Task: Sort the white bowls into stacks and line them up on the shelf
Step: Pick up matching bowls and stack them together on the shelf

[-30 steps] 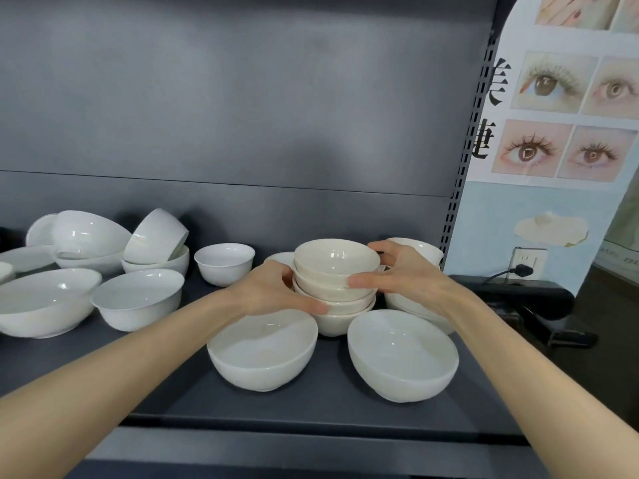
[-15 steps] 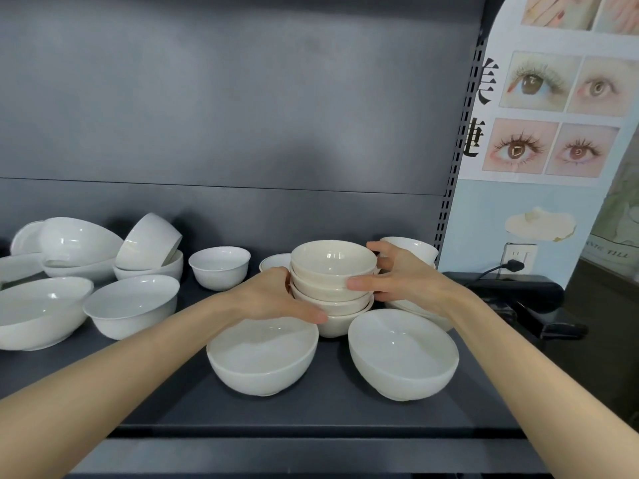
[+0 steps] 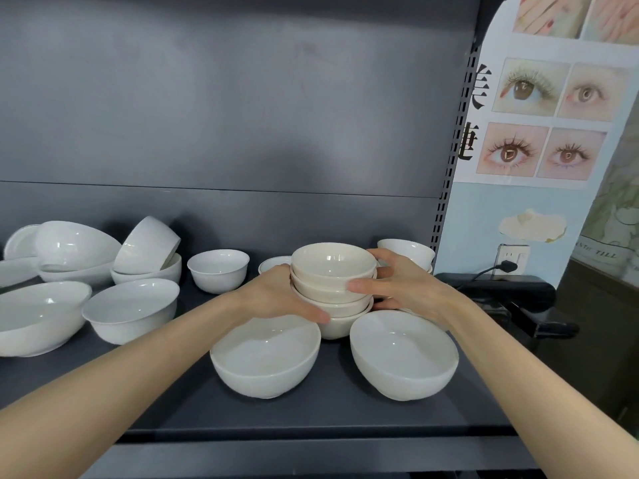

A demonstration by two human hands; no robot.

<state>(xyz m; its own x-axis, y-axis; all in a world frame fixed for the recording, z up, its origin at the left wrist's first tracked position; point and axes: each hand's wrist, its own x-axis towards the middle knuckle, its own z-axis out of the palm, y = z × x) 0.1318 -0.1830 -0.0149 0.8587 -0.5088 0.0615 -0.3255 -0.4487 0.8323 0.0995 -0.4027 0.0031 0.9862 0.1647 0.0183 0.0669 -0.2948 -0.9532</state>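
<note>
Fingers (image 3: 359, 284) of left hand (image 3: 273, 299) and right hand (image 3: 411, 288) curled around glossy cream stack (image 3: 332, 271), perhaps four bowls.

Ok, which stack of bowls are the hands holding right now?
The cream stack at the middle of the shelf: the left hand and right hand grip its sides. It looks creamier than the rest.

Text: poster and paper only
Poster (image 3: 553, 202), left edge: black 美, then 睫 partly cut off; paper (image 3: 608, 216) beside it: "TILL".

soft even light | faint glare – bowls (image 3: 266, 354) | sharp – edges bowed
</note>
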